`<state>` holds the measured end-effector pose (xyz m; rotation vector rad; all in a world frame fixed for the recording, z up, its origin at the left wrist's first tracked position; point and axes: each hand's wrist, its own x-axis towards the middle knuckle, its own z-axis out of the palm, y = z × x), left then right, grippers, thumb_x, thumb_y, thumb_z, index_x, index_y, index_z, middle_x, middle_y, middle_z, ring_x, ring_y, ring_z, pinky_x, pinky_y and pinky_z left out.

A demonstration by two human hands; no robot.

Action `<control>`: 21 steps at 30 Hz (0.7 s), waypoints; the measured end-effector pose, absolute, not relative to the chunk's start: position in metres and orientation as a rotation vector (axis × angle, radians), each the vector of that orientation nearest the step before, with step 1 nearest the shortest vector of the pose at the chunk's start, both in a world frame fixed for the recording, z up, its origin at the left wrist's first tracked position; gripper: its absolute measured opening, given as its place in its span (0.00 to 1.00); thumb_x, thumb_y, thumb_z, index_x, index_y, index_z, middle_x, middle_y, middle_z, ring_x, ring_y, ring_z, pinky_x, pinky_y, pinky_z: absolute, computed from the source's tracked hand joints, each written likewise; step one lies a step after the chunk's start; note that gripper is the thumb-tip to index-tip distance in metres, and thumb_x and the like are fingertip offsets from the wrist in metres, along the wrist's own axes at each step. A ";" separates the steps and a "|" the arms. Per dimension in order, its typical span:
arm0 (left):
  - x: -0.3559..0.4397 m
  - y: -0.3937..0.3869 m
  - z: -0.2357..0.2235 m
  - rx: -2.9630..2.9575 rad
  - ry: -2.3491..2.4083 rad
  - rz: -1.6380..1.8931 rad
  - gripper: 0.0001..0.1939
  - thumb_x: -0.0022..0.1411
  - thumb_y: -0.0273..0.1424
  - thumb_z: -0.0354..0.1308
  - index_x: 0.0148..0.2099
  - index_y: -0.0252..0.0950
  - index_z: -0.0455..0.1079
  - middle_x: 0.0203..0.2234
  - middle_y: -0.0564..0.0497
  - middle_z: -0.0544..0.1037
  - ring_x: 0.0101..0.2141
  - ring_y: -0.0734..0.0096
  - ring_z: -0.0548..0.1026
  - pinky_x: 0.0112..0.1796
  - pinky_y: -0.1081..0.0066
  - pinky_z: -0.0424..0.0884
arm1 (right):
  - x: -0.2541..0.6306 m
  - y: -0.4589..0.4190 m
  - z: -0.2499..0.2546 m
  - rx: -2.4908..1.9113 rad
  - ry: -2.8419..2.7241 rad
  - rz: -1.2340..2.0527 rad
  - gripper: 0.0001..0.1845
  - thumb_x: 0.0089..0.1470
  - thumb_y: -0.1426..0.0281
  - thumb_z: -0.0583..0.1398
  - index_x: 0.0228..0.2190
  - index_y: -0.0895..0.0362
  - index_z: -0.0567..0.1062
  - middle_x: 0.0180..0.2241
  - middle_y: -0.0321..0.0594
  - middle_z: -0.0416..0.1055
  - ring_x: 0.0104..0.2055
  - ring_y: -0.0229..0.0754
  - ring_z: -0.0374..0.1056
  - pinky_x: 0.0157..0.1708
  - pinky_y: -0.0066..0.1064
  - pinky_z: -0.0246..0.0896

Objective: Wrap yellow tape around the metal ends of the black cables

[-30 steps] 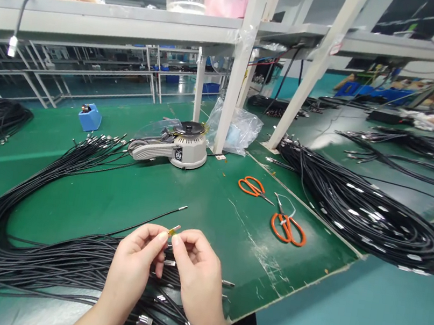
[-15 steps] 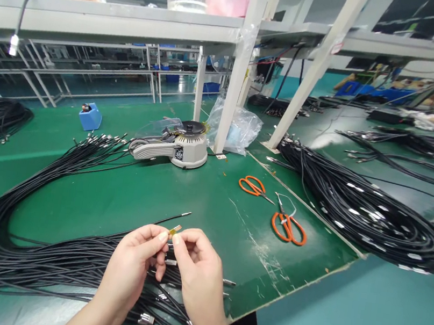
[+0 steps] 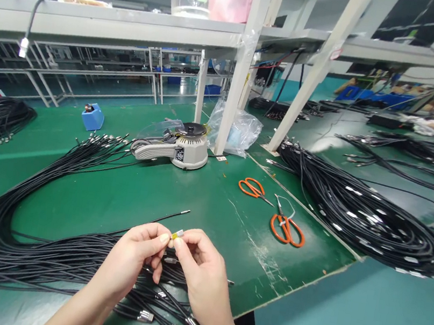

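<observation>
Between the fingertips of both hands sits a small silver cable connector [image 3: 179,233] with a bit of yellow tape round it. My left hand [image 3: 130,255] pinches it from the left with thumb and forefinger. From the right, the thumb and forefinger of my right hand [image 3: 205,276] press on the same piece. Below the hands lies a bundle of black cables [image 3: 51,262] with metal ends, looping round to the left. The cable joined to the held connector is hidden by the fingers. One cable end [image 3: 183,212] points out just beyond the hands.
A grey tape dispenser [image 3: 191,152] stands ahead, with a small blue tape holder [image 3: 92,118] to its left. Two orange-handled scissors [image 3: 287,230] lie at right. More coiled cables [image 3: 360,211] rest beyond a table seam. White posts [image 3: 240,73] carry a shelf [image 3: 131,25].
The connector has turned between the fingers, so more of its silver face and yellow tape shows. Both hands stay nearly in place; the view has shifted slightly.
</observation>
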<state>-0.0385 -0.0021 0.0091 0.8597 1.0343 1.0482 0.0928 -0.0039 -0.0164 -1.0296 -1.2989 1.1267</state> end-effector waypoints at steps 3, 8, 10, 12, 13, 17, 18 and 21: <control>-0.041 -0.001 0.011 0.894 0.998 0.965 0.13 0.50 0.36 0.63 0.24 0.31 0.69 0.13 0.58 0.61 0.15 0.81 0.59 0.17 0.77 0.63 | 0.097 -0.005 -0.017 -1.000 -1.367 1.081 0.08 0.55 0.68 0.58 0.26 0.56 0.71 0.30 0.37 0.69 0.33 0.39 0.66 0.35 0.29 0.62; -0.048 0.005 0.014 0.947 0.916 0.838 0.13 0.50 0.37 0.63 0.24 0.31 0.70 0.12 0.58 0.61 0.14 0.82 0.58 0.18 0.77 0.61 | 0.101 -0.004 -0.015 -0.983 -1.428 1.008 0.08 0.54 0.69 0.59 0.24 0.55 0.70 0.27 0.35 0.68 0.32 0.39 0.66 0.36 0.29 0.62; -0.050 0.007 0.016 0.967 0.881 0.792 0.13 0.49 0.37 0.63 0.23 0.32 0.70 0.12 0.57 0.61 0.14 0.82 0.58 0.18 0.77 0.59 | 0.103 -0.002 -0.015 -0.953 -1.440 1.017 0.06 0.53 0.69 0.60 0.25 0.55 0.70 0.28 0.35 0.68 0.32 0.39 0.66 0.36 0.30 0.62; -0.052 0.007 0.018 0.969 0.848 0.730 0.14 0.48 0.38 0.64 0.22 0.32 0.70 0.11 0.58 0.60 0.13 0.82 0.56 0.18 0.76 0.59 | 0.105 0.000 -0.015 -0.889 -1.452 1.035 0.04 0.52 0.69 0.61 0.28 0.55 0.71 0.29 0.36 0.69 0.32 0.39 0.66 0.35 0.30 0.63; -0.053 0.007 0.020 0.963 0.832 0.698 0.14 0.47 0.38 0.64 0.22 0.32 0.70 0.11 0.58 0.59 0.13 0.82 0.55 0.18 0.76 0.60 | 0.106 0.000 -0.015 -0.845 -1.469 1.037 0.03 0.51 0.69 0.62 0.28 0.55 0.72 0.29 0.36 0.69 0.32 0.38 0.66 0.35 0.30 0.64; -0.058 0.008 0.021 0.934 0.778 0.592 0.12 0.45 0.37 0.64 0.22 0.32 0.72 0.10 0.58 0.58 0.13 0.82 0.52 0.17 0.75 0.60 | 0.109 0.005 -0.013 -0.658 -1.597 0.978 0.02 0.52 0.70 0.62 0.28 0.53 0.75 0.27 0.35 0.71 0.31 0.39 0.67 0.34 0.31 0.64; -0.059 0.008 0.021 0.932 0.771 0.569 0.12 0.45 0.37 0.64 0.22 0.32 0.72 0.10 0.58 0.58 0.13 0.82 0.51 0.16 0.75 0.59 | 0.111 0.006 -0.012 -0.631 -1.622 0.964 0.03 0.52 0.70 0.62 0.27 0.52 0.76 0.27 0.36 0.72 0.30 0.40 0.68 0.33 0.32 0.65; -0.057 0.007 0.022 1.005 0.817 0.579 0.14 0.46 0.40 0.63 0.23 0.33 0.71 0.11 0.58 0.59 0.12 0.81 0.54 0.15 0.75 0.58 | 0.119 0.011 -0.010 -0.628 -1.651 0.977 0.04 0.52 0.70 0.62 0.29 0.52 0.79 0.27 0.37 0.73 0.31 0.40 0.69 0.34 0.33 0.66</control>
